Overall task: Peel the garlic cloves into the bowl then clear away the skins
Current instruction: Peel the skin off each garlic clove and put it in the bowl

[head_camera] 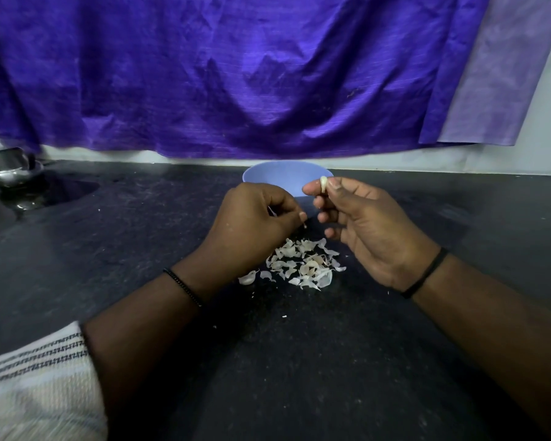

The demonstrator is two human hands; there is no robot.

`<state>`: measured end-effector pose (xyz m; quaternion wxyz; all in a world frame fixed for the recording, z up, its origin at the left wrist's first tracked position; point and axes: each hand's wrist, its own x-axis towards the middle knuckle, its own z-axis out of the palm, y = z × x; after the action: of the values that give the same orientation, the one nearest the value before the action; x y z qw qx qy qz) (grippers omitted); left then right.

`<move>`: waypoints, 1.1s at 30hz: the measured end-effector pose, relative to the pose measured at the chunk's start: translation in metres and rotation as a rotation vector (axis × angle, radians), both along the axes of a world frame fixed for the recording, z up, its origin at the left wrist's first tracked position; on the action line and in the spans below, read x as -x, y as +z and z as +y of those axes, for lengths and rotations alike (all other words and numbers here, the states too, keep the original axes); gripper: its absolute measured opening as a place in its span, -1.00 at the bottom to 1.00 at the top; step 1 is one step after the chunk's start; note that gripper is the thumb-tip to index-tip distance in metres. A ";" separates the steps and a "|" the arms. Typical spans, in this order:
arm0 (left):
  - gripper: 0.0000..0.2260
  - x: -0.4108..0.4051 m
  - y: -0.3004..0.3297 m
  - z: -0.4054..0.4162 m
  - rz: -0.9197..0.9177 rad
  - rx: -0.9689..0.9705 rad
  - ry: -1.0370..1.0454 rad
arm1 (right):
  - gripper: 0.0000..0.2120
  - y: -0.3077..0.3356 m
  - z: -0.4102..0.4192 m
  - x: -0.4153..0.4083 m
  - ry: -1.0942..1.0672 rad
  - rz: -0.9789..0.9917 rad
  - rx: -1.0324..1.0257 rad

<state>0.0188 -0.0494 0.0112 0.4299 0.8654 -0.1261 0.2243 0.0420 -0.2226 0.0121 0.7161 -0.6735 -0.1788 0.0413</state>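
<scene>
My right hand point(368, 230) pinches a small pale garlic clove point(324, 183) between thumb and forefinger, just in front of the light blue bowl point(280, 176). My left hand point(256, 224) is closed, with a thin scrap of garlic skin point(304, 225) at its fingertips. Below and between the hands lies a heap of papery white skins point(303, 264) on the dark counter point(140, 237). One more clove-like piece point(247, 277) rests at the heap's left edge. The bowl's inside is hidden from me.
A purple cloth point(236, 74) hangs behind the counter, down to just above the bowl. A shiny metal pot point(5, 168) stands at the far left. A striped pale sleeve point(35, 386) covers my left arm at the bottom left.
</scene>
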 end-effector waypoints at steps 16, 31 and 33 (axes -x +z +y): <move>-0.93 -0.002 0.001 -0.003 -0.043 0.324 -0.023 | -0.81 -0.002 0.007 0.007 -0.131 -0.173 0.192; -0.92 0.000 -0.004 -0.010 -0.024 0.281 0.003 | -0.86 -0.003 0.013 0.010 -0.210 -0.235 0.149; -0.90 0.000 -0.004 -0.011 -0.024 0.291 0.003 | -0.87 -0.003 0.012 0.008 -0.223 -0.240 0.132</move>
<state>0.0190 -0.0599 0.0067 0.5488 0.7916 -0.0959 0.2511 0.0337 -0.2109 0.0091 0.6439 -0.7349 -0.1840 -0.1071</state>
